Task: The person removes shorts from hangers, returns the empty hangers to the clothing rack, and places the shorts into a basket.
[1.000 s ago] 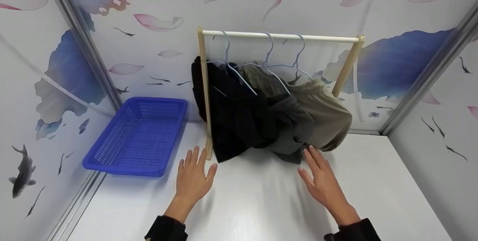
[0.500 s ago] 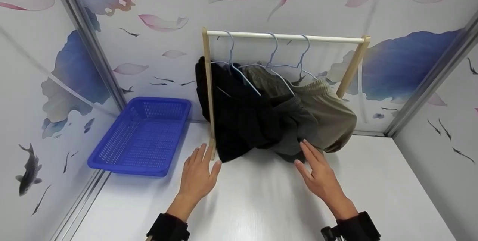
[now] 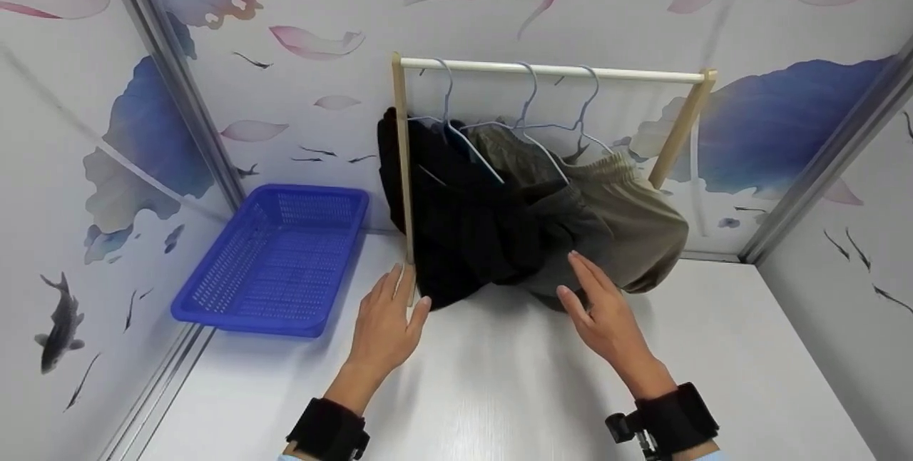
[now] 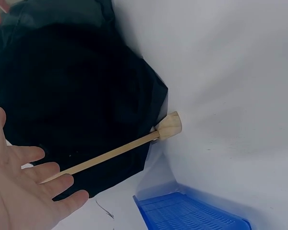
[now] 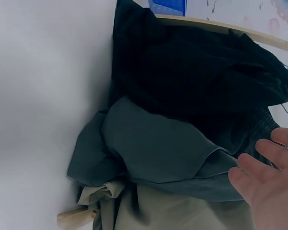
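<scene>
left hand (image 3: 385,329) and right hand (image 3: 606,317) edged forward, both empty, fingers extended; grey garment (image 5: 156,141) just ahead of right, nearer hand; rail (image 3: 492,66) running left-right beyond.

A white table (image 3: 720,354) is carrying a blue plastic basket (image 3: 246,325) and a wooden rack (image 3: 492,67). The basket is sitting at the back left, just beside the rack, which is standing near the back wall with its left foot (image 4: 170,125) and right foot (image 5: 73,218) resting on the tabletop. Hanging clothes (image 3: 471,232) are reaching down close to the table, touching or not being hard to tell.
</scene>
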Motion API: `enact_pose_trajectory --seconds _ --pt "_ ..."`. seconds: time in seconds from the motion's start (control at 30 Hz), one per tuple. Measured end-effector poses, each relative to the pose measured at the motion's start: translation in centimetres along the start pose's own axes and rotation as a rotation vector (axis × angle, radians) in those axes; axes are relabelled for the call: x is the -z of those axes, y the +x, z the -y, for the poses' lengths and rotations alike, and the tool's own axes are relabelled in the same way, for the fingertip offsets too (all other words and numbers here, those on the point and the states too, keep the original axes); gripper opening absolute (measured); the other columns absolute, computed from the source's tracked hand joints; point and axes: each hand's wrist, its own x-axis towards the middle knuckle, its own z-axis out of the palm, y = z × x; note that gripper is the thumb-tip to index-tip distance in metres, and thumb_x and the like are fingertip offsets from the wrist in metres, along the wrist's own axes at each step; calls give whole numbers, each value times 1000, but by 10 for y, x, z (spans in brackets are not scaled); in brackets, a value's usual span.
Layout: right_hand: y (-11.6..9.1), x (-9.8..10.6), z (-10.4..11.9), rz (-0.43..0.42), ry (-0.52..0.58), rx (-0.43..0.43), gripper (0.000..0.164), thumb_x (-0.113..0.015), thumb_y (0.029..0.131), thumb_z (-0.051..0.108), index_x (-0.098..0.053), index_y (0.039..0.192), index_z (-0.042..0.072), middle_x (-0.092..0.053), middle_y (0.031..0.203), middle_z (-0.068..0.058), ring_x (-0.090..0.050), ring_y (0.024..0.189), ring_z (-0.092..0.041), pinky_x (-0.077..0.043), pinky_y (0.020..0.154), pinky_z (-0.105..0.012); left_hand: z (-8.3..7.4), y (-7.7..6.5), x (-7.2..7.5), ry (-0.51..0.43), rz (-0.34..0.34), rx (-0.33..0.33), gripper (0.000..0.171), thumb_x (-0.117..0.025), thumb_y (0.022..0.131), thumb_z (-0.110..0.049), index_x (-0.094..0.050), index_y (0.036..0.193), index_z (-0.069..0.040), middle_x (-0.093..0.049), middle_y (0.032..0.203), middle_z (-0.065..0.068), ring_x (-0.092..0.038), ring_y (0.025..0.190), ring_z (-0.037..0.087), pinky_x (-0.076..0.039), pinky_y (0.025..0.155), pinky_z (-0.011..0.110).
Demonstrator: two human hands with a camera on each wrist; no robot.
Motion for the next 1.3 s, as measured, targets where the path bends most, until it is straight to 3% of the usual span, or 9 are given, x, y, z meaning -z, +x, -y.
enact_pose_trajectory --seconds 0.33,0.7,0.93,1.3 --pt "15 -3 5 -55 9 44 50 -70 97 11 -57 143 -4 -59 143 -21 -62 125 -38 -49 99 -52 -8 8 3 8 -9 -42 61 -50 108 -40 -46 152 2 -43 157 25 -42 143 45 -35 113 63" --pt "30 1 15 27 72 -17 47 -66 102 17 -57 145 0 -59 144 -18 -62 124 -36 -49 102 -53 -19 16 11 14 -22 -61 61 -48 108 -42 -47 151 2 -45 156 24 -44 142 43 -37 113 62" --pt "38 4 24 28 95 -16 43 -64 103 15 -58 143 -2 -62 139 -18 -64 118 -35 -54 94 -52 -26 22 15 12 -20 -75 62 -48 108 -41 -47 152 3 -44 157 23 -43 142 44 -36 114 61" --pt "49 -7 27 44 229 -85 39 -60 106 13 -59 141 -4 -63 137 -21 -67 118 -35 -55 96 -49 -32 28 20 0 -49 -83 60 -49 108 -39 -48 151 3 -44 156 25 -45 140 45 -37 112 62"
